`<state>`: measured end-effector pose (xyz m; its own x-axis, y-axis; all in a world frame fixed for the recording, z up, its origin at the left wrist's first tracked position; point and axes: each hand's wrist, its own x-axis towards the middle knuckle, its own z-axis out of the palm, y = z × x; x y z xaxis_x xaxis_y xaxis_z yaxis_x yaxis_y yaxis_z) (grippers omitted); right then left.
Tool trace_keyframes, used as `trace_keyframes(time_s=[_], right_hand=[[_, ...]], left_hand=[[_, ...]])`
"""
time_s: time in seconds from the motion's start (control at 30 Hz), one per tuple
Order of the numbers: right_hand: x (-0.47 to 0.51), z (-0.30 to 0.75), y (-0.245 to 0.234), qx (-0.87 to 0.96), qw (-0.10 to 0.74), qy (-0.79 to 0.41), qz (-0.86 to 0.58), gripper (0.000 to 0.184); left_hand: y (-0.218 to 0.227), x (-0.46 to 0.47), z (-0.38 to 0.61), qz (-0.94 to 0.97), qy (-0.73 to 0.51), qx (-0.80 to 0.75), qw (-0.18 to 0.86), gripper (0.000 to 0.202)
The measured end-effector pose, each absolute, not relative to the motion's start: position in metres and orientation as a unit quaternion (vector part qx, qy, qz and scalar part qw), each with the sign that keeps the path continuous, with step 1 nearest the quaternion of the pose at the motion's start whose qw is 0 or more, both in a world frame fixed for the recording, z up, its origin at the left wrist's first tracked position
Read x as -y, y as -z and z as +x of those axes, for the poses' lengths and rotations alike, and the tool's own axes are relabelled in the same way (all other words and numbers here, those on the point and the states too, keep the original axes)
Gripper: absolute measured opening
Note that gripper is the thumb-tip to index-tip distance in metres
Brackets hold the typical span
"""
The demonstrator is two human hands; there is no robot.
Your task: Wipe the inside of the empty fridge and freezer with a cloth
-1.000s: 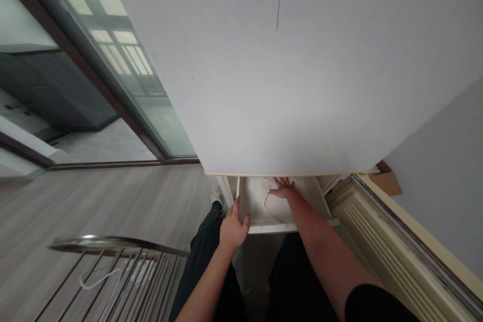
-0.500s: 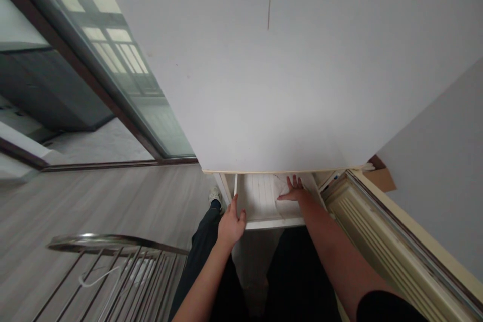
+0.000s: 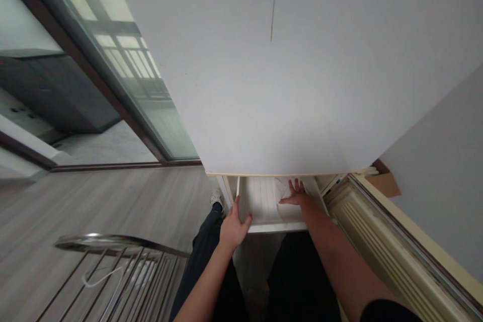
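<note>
A white drawer stands pulled out beneath a large white cabinet front. My left hand grips the drawer's front left corner, thumb over the front edge. My right hand lies inside the drawer on its right side, fingers spread flat on a pale folded cloth. The far part of the drawer is hidden under the cabinet.
A metal rack with a white hanger on it stands at lower left. A glass sliding door is at left above the wooden floor. A ribbed cream panel and a cardboard box are at right. My dark trousers and one shoe show below.
My right hand moved from the middle of the drawer to its right side, shifting the cloth with it. The left hand stayed on the drawer's corner.
</note>
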<state>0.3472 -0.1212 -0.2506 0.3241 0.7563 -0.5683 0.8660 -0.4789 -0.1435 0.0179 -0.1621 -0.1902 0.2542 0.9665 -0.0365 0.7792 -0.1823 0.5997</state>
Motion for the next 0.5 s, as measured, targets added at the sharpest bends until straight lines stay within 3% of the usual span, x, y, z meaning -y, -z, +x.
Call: trace_keyframes(time_s=[0.5], right_hand=[[0.1219,0.3481,0.2567,-0.506,0.079,0.286,0.810,0.141]], left_hand=[[0.1898,0.1615,0.0177,0.743,-0.160,-0.598,0.253,0.082]])
